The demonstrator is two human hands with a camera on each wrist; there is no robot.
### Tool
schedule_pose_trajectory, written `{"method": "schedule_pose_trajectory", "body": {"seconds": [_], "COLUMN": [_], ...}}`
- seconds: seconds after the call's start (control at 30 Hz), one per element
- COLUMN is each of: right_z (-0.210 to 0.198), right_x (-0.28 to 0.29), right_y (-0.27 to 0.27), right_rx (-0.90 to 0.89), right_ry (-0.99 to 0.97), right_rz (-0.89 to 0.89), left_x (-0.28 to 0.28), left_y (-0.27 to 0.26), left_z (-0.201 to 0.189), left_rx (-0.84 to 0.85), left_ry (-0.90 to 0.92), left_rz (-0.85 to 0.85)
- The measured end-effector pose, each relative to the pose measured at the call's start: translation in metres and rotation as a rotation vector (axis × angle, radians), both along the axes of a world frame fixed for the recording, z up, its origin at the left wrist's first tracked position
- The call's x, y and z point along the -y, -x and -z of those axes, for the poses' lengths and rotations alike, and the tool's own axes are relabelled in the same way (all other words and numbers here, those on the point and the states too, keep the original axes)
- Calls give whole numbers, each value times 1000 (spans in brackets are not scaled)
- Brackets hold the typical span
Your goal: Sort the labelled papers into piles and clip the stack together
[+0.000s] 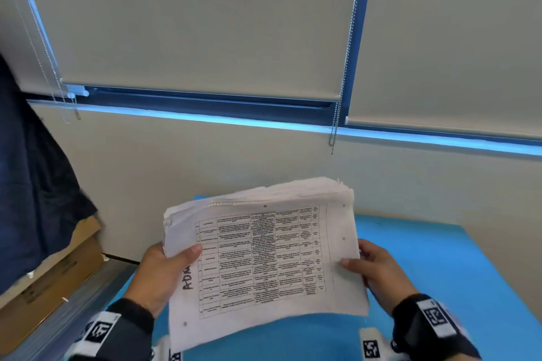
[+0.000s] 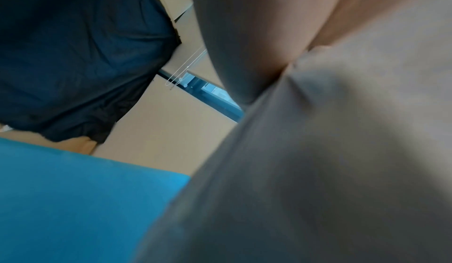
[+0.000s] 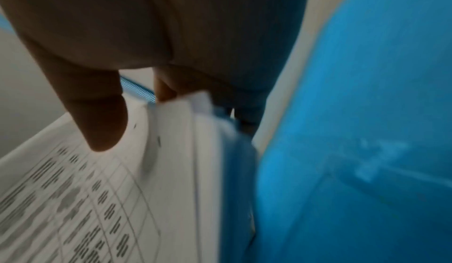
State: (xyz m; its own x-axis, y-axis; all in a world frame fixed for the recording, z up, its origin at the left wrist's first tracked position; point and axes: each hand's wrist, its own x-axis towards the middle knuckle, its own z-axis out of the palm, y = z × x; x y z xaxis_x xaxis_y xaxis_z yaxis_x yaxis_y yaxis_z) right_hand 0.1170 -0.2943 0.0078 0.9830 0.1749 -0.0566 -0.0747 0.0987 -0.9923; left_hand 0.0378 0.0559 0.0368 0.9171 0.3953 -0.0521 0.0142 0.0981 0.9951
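A thick stack of white papers [image 1: 264,255] is held up above the blue table [image 1: 440,258]. Its top sheet carries a printed table and a handwritten label beginning "ADA" at the left edge. My left hand [image 1: 164,269] grips the stack's left edge, thumb on top. My right hand [image 1: 372,267] grips the right edge, thumb on top and fingers behind. In the right wrist view the thumb [image 3: 97,112] presses on the stack of papers [image 3: 137,189]. The left wrist view is filled by the blurred, shadowed underside of the papers [image 2: 318,160]. No clip is visible.
The blue table [image 2: 73,199] stands against a beige wall under a window with closed roller blinds [image 1: 205,23] and hanging bead chains [image 1: 334,132]. A dark garment [image 1: 32,184] hangs at the left above cardboard boxes [image 1: 58,272].
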Motion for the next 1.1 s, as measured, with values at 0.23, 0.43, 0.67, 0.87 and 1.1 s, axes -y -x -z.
{"method": "schedule_pose_trajectory", "body": {"seconds": [0.23,0.43,0.67,0.87,1.1], "right_z": [-6,41,31,28,29], "right_x": [-13,-9,-19,-13,-24], "right_y": [-5,4,7,12,8], "right_rx": [190,111,183,187,208], "right_ry": [137,246,141,53,52], "right_rz": [136,179,212,207,272], "left_x": [14,13,15,9,20], "left_y": [-11,-8,-9,-9,-7], "left_z": [16,69,77,65,60], "left_rx": [99,-43,-34,42,34], "left_ry": [-81,-98,-5,23,42], "left_rz": [-42,-4,-57,-64,-124]}}
